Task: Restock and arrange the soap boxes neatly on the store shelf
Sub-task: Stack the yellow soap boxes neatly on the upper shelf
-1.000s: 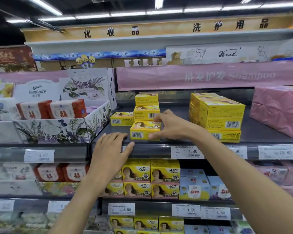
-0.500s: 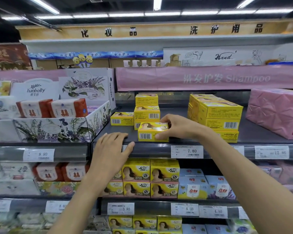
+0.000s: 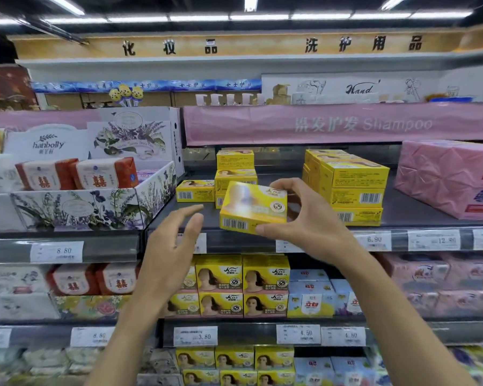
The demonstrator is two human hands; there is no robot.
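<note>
My right hand (image 3: 304,221) grips a yellow soap box (image 3: 251,207) by its right end, tilted and lifted clear above the front edge of the dark shelf (image 3: 418,215). My left hand (image 3: 170,254) hovers just left of the box with straight, spread fingers and holds nothing. Behind the held box stands a short stack of yellow soap boxes (image 3: 234,161), with one single box (image 3: 194,191) lying to its left. A larger block of stacked yellow boxes (image 3: 352,185) stands to the right.
A floral display carton (image 3: 76,208) with red-and-white soaps borders the shelf on the left. A pink wrapped pack (image 3: 452,176) sits at the right. Price tags line the shelf rail (image 3: 430,240). More yellow boxes (image 3: 243,285) fill the shelf below.
My right hand has picked the yellow box up off the shelf and turned it toward me. My left hand left the shelf rail and rose toward the box.
</note>
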